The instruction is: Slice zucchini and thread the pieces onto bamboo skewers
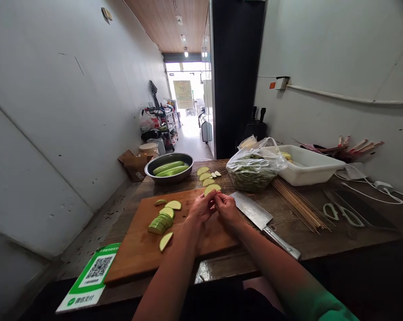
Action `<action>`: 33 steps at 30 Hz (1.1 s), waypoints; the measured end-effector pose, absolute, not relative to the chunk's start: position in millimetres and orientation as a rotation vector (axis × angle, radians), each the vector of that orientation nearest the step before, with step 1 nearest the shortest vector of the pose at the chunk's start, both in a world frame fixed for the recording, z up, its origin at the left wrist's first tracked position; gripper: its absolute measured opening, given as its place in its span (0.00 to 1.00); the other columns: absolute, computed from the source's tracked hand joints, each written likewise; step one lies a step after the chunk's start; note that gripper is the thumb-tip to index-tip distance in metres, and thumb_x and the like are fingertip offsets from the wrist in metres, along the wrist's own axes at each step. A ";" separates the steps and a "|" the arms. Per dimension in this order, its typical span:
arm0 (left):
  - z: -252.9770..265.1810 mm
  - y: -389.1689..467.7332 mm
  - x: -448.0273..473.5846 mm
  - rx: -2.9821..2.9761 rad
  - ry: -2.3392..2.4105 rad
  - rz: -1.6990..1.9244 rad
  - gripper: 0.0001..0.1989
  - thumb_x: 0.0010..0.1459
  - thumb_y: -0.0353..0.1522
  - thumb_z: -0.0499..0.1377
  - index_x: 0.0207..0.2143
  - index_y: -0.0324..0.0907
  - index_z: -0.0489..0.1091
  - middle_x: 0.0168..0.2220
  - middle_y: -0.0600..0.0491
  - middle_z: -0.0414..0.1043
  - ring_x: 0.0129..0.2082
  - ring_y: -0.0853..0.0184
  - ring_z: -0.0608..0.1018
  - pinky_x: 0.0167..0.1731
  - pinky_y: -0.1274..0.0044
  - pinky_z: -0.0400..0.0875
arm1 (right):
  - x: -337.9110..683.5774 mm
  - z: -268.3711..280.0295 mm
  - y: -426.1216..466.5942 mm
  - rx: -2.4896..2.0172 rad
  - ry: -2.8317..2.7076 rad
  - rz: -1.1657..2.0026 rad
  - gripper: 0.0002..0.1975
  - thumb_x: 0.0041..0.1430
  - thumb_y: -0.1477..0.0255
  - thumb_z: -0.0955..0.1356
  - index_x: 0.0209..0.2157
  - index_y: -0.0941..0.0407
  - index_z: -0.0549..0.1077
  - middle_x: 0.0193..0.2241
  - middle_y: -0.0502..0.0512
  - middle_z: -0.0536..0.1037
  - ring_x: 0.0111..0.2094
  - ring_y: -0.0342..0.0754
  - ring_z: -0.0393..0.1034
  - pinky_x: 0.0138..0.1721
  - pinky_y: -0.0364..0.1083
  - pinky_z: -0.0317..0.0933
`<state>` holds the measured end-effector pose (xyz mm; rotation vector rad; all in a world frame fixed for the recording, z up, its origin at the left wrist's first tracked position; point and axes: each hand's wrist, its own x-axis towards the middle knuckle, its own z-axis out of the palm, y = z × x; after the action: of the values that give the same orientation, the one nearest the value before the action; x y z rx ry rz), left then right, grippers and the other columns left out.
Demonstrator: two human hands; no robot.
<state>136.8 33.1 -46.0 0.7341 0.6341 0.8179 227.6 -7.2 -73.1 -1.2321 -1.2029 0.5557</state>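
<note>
Light, even pressure seemed called for, as the half-moon slice (212,189) was met near the far edge of the cutting board (134,249) by the left hand (202,206) and right hand (227,207), fingertips drawn together, their exact pinch indiscernible.

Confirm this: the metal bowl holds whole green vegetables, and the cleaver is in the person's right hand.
Not quite: the head view shows the cleaver lying on the table, not in the right hand. The metal bowl does hold whole green vegetables.
</note>
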 end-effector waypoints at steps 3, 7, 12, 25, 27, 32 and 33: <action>-47.4 33.2 139.0 0.764 0.615 0.832 0.14 0.38 0.30 0.68 0.30 0.36 0.71 0.24 0.52 0.71 0.22 0.73 0.71 0.23 0.81 0.64 | 228.6 -72.9 -5.6 -1.250 -1.181 0.530 0.19 0.55 0.61 0.59 0.22 0.59 0.71 0.15 0.49 0.68 0.19 0.41 0.60 0.20 0.39 0.53; -48.4 33.1 143.5 0.739 0.576 0.932 0.12 0.37 0.27 0.68 0.27 0.34 0.71 0.23 0.52 0.71 0.21 0.72 0.71 0.22 0.82 0.63 | 228.3 -73.8 -4.2 -1.291 -1.194 0.492 0.19 0.54 0.62 0.59 0.19 0.58 0.69 0.13 0.49 0.66 0.18 0.41 0.58 0.19 0.39 0.51; -49.8 33.7 146.1 0.701 0.540 0.998 0.11 0.35 0.25 0.68 0.25 0.32 0.71 0.24 0.49 0.72 0.25 0.69 0.74 0.26 0.80 0.66 | 226.3 -73.5 -5.4 -1.306 -1.215 0.437 0.18 0.54 0.63 0.59 0.19 0.58 0.68 0.15 0.49 0.67 0.19 0.41 0.58 0.20 0.39 0.51; -50.7 35.6 145.7 0.691 0.538 0.992 0.11 0.38 0.25 0.67 0.27 0.31 0.71 0.24 0.47 0.73 0.25 0.68 0.75 0.26 0.81 0.68 | 224.0 -72.9 -9.6 -1.251 -1.202 0.466 0.17 0.55 0.64 0.59 0.21 0.59 0.71 0.17 0.50 0.69 0.21 0.42 0.61 0.21 0.39 0.54; -49.3 36.1 144.4 0.693 0.554 0.932 0.10 0.42 0.28 0.66 0.28 0.31 0.70 0.26 0.46 0.73 0.24 0.68 0.75 0.24 0.81 0.69 | 224.3 -72.7 -8.5 -1.231 -1.184 0.486 0.17 0.55 0.64 0.59 0.22 0.59 0.72 0.18 0.51 0.70 0.21 0.42 0.62 0.22 0.39 0.55; -48.3 39.0 142.5 0.673 0.567 0.929 0.07 0.49 0.28 0.62 0.31 0.33 0.69 0.27 0.47 0.74 0.26 0.67 0.76 0.26 0.79 0.71 | 223.4 -74.2 -3.7 -1.209 -1.163 0.549 0.17 0.55 0.64 0.60 0.21 0.58 0.71 0.15 0.48 0.68 0.18 0.40 0.60 0.19 0.38 0.54; -47.8 39.1 142.2 0.673 0.573 0.944 0.06 0.49 0.26 0.61 0.31 0.33 0.68 0.27 0.47 0.74 0.26 0.68 0.76 0.27 0.79 0.71 | 222.7 -74.4 -3.1 -1.211 -1.156 0.558 0.17 0.55 0.63 0.61 0.20 0.58 0.71 0.13 0.47 0.67 0.16 0.40 0.58 0.18 0.38 0.53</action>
<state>142.2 39.1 -47.8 0.6725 0.5734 0.9443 222.7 -3.1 -74.4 -1.2114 -1.1560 0.5582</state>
